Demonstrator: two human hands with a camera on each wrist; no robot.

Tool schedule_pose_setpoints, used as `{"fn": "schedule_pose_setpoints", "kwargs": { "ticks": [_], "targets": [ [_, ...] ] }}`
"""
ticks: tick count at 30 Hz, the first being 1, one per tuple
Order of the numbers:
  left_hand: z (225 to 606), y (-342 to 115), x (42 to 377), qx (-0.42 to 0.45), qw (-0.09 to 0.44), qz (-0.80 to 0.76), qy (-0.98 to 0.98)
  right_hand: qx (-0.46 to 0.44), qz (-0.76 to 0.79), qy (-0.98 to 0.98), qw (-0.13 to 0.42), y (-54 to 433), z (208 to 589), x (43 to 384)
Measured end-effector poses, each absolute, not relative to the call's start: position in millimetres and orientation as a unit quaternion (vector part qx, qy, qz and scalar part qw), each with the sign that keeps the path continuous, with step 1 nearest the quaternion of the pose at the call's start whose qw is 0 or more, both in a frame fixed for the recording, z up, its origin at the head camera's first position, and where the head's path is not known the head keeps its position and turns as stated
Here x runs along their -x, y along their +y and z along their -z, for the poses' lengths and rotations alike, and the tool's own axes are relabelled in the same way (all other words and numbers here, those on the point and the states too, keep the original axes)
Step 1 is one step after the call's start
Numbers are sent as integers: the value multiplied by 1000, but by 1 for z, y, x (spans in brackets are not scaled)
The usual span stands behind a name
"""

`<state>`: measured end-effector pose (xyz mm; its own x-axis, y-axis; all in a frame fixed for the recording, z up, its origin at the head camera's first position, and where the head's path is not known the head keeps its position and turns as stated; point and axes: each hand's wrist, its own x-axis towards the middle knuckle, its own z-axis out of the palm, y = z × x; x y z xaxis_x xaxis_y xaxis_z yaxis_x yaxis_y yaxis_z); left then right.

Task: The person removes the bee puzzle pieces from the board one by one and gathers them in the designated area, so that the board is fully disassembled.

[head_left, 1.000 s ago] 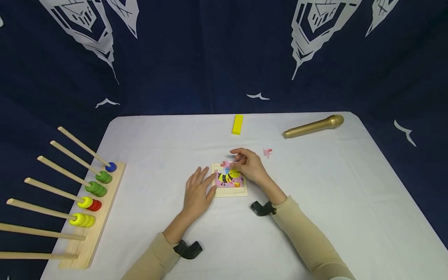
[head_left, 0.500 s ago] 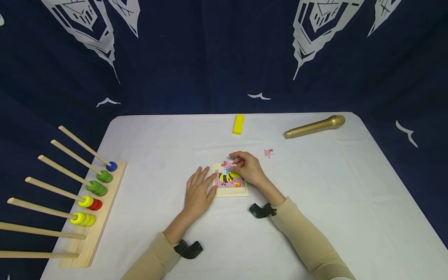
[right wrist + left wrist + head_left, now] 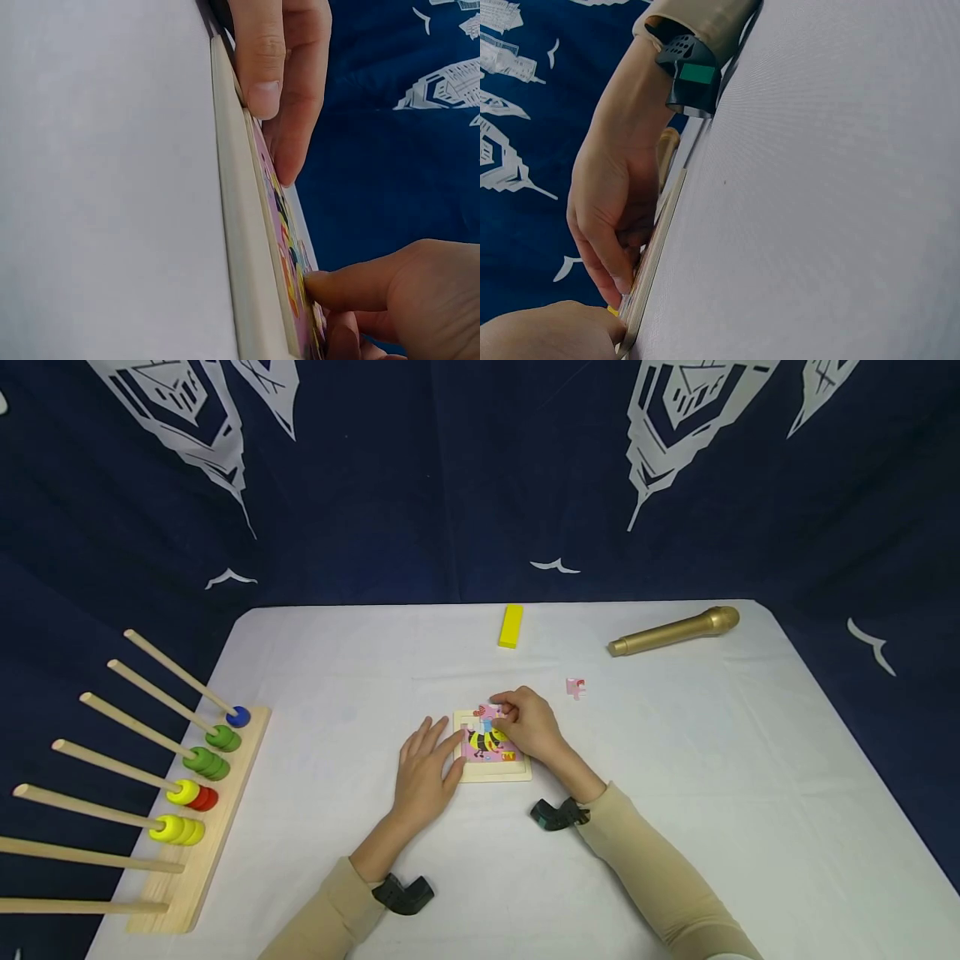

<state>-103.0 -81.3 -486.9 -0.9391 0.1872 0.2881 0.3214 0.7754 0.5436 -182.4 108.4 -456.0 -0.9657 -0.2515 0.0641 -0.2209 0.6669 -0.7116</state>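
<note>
White cloth (image 3: 750, 735) underlies the bee puzzle (image 3: 491, 770); the left hand (image 3: 423, 772) touches its edge, fingers extended. The right hand (image 3: 532, 722) bends over the upper pieces (image 3: 489, 712), possible pinch hidden. Seating pieces seems underway; careful alignment looks called for next, with a pink piece (image 3: 575, 687) loose nearby.

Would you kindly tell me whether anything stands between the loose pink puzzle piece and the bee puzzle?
Yes: in the head view, the right hand lies across the direct line from the loose pink piece to the bee puzzle; nothing else visible blocks it.
</note>
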Motion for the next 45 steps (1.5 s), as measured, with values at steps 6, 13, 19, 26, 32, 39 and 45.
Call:
{"fn": "schedule_pose_setpoints", "kwargs": {
  "ticks": [6,13,19,26,32,39,45],
  "targets": [
    [487,-82,104,134,111,306,-936,129,382,915,18,107,454,182],
    [486,-81,103,133,105,305,-937,130,379,916,10,107,455,180],
    [486,-81,102,130,103,305,-938,140,391,910,-11,106,453,178],
    [485,-81,102,129,100,304,-939,120,447,886,23,110,441,177],
    [485,-81,102,128,97,310,-937,87,525,845,57,135,424,186],
    [485,-81,102,129,100,308,-937,48,512,857,18,188,410,198],
    [486,-81,102,129,101,310,-937,13,493,870,0,234,411,207]
  ]
}}
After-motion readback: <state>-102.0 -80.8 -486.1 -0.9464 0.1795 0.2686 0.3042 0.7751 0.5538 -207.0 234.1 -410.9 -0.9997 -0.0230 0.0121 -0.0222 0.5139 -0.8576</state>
